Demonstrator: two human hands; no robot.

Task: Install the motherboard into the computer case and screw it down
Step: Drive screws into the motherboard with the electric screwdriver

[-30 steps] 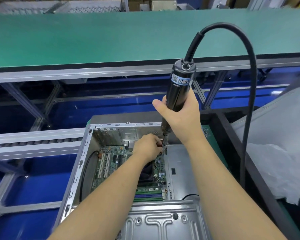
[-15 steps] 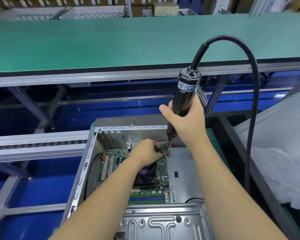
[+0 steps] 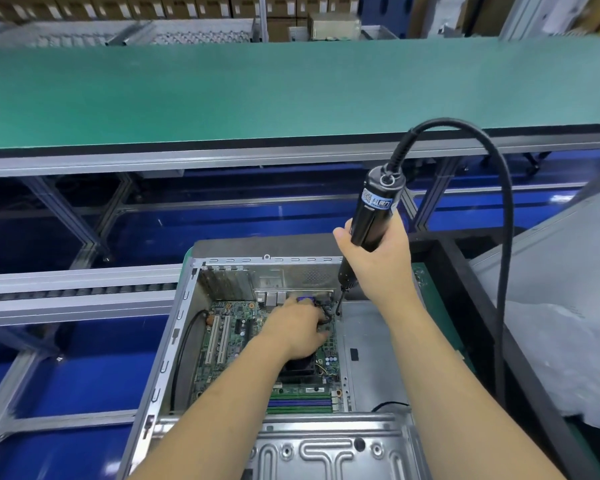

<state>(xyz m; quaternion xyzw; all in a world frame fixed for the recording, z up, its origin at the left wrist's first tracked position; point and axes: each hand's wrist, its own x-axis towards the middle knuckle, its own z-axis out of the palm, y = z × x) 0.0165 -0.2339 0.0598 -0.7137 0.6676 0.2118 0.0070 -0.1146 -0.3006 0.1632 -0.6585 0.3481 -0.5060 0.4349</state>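
Screwdriver point(image 3: 371, 216), gripped in the right hand point(image 3: 378, 258), is now coming down to the motherboard point(image 3: 243, 327) corner, while the left hand point(image 3: 297, 327) is steadying something unclear beside the bit.

Computer case point(image 3: 184, 327): bare matt sheet metal. Motherboard point(image 3: 243, 327): green, under left hand point(image 3: 298, 327). Electric screwdriver point(image 3: 371, 216): glossy black plastic, in right hand point(image 3: 378, 258). Bench mat point(image 3: 257, 95): matt green.

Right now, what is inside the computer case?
The computer case holds the motherboard, with white slots and memory sticks showing. The left hand covers its middle, hiding most of the black cooler. Whether a screw sits under the screwdriver tip cannot be seen.
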